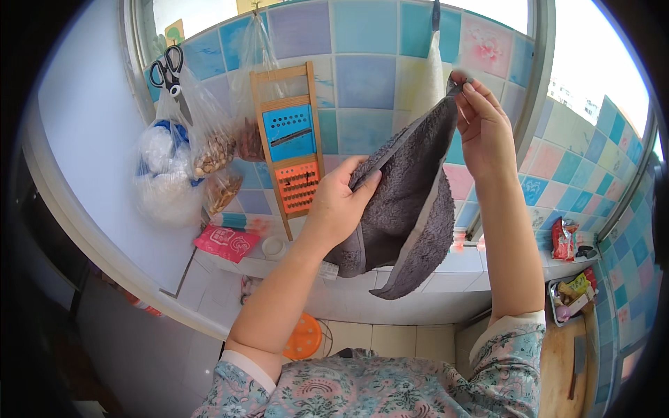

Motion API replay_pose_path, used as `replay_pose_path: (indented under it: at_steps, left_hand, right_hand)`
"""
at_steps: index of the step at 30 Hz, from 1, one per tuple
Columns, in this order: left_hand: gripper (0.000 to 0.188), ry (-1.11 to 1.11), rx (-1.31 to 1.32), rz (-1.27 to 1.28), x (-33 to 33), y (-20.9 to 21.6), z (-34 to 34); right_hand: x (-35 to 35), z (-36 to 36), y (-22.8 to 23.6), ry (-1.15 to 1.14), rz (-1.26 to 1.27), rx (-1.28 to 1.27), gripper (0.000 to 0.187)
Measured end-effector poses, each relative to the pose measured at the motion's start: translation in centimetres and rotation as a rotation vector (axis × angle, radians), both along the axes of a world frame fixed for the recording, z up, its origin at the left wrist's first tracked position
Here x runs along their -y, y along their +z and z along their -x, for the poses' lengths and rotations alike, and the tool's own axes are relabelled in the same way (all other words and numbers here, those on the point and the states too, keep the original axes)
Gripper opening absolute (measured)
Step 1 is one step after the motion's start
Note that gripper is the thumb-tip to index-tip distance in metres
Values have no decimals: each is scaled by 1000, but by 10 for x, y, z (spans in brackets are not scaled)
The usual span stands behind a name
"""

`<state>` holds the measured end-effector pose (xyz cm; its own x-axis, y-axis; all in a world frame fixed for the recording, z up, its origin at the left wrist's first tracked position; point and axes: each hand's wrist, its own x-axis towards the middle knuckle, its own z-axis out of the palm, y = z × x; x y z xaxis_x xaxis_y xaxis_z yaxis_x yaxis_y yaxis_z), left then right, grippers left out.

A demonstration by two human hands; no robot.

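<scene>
A dark grey, fluffy towel (397, 216) with a paler bound edge hangs in folds between my two hands, in front of the tiled wall. My left hand (338, 209) is closed around its left edge, thumb on top. Higher up, near the window frame, my right hand (484, 125) pinches a corner of the towel between thumb and fingers. The lower part droops freely to a point. Behind the raised corner hangs a pale cloth (433, 73), partly covered by the towel.
On the wall hang a wooden-framed grater (289, 132), scissors (171, 76) and plastic bags (164, 167). A tiled ledge (456, 268) holds a pink packet (226, 242), a white cup (273, 247) and a red packet (563, 239). Below are an orange stool (303, 338) and, right, a knife (578, 366) on a wooden surface.
</scene>
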<state>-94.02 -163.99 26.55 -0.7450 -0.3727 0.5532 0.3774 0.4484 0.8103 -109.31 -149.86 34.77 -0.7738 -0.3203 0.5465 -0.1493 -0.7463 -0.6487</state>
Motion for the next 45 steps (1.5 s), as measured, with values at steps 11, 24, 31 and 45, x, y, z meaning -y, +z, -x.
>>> replay_pose_path:
  at_steps: [11, 24, 31, 45]
  left_hand:
    - [20, -92, -30, -157, -34, -37, 8]
    - [41, -580, 178, -1002, -59, -43, 16]
    - [42, -668, 283, -1055, -69, -36, 24]
    - [36, -664, 610, -1268, -77, -124, 62]
  right_hand:
    - [-37, -49, -151, 137, -578, -118, 108]
    - [-151, -60, -227, 89, -567, -31, 53]
    - [-217, -42, -264, 174, -787, 359, 28]
    - [-249, -79, -319, -37, -26, 620, 51]
